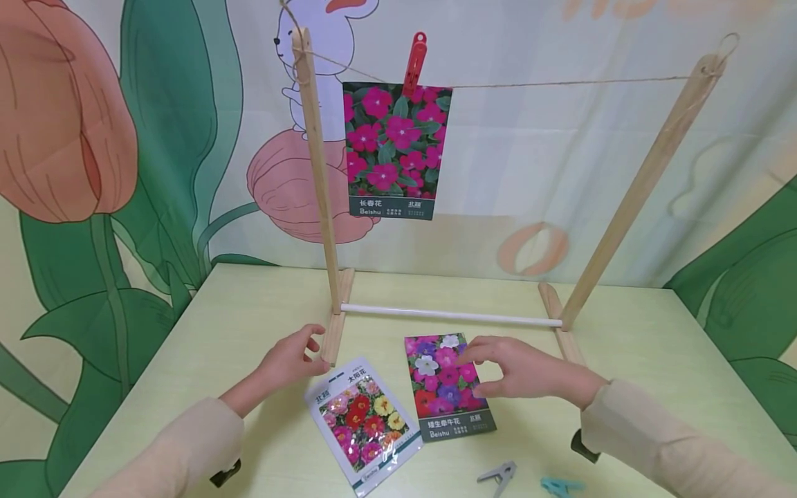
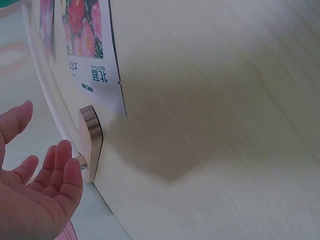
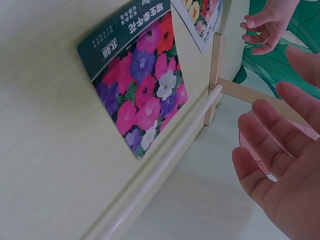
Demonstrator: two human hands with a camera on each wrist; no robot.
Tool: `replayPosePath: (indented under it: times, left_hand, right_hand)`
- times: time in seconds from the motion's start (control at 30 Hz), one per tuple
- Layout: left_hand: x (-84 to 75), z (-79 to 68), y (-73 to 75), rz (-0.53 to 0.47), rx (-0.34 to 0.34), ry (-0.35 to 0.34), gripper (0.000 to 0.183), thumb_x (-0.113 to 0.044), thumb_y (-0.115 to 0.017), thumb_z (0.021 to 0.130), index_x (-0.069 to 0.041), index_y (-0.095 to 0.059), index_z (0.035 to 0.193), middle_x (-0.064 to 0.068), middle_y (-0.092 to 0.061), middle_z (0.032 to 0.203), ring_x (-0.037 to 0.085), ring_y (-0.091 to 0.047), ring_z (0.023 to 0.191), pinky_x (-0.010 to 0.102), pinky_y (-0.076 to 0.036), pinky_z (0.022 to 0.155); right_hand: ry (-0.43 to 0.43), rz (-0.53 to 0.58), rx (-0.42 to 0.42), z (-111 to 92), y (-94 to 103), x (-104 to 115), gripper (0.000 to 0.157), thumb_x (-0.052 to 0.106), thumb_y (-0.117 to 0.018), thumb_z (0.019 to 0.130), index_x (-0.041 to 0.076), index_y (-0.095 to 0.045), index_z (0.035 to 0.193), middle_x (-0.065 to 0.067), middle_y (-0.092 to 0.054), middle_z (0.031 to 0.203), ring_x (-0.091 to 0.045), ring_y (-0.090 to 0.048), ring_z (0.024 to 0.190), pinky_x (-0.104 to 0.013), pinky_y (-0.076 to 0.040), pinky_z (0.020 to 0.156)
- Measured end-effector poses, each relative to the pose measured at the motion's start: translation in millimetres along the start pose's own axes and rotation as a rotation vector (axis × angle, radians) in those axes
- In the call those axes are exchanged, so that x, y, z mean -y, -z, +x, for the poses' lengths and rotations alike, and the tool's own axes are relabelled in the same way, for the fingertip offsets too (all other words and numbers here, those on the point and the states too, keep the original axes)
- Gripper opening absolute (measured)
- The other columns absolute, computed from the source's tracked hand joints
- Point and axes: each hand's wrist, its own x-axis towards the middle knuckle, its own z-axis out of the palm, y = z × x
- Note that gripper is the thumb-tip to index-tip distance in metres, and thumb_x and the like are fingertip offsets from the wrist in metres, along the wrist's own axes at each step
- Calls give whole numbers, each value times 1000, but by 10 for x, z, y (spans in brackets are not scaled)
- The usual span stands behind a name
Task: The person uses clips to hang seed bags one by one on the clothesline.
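Petunia packet and white packet lie side by side on the table, and a pink packet hangs from a string, making three packets. Clips also number three: a red clip bites the pink packet's top edge, while a grey clip and a teal clip lie on the table. Two posts hold the string, each rising from one of two feet, and one white rod runs between them low down.

Two hands appear, both empty. The left hand is relaxed, fingers parted and softly bent, near the white packet's upper corner. The right hand, loosely spread, is above the petunia packet's right side.

Only the head view shows the pink packet, the string and the clips. The left wrist view shows the left fingers apart from the white packet; whether they touch the foot beside them is hard to judge. The right wrist view shows the right fingers clear of the petunia packet, though the head view overlaps them, and catches the left hand too
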Motion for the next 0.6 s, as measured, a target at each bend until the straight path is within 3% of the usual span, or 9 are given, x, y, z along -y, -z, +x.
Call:
replayPosePath:
  times: [0.33, 0.6]
  left_hand:
    - [0, -21, -78, 28, 38, 39, 61, -17, -69, 75, -6, -38, 127, 11, -55, 96, 17, -52, 73, 26, -43, 61]
    - [29, -44, -140, 41, 64, 53, 61, -16, -71, 73, -6, -40, 125, 10, -55, 94, 16, -48, 70, 25, -41, 59]
  right_hand:
    - [-41, 71, 56, 0, -133, -59, 35, 23, -65, 78, 17, -58, 112, 7, -59, 105, -9, -55, 95, -32, -45, 83]
    - [-55, 96, 100, 2, -204, -60, 34, 20, -66, 78, 16, -59, 111, 7, -60, 102, -3, -50, 84, -23, -44, 72]
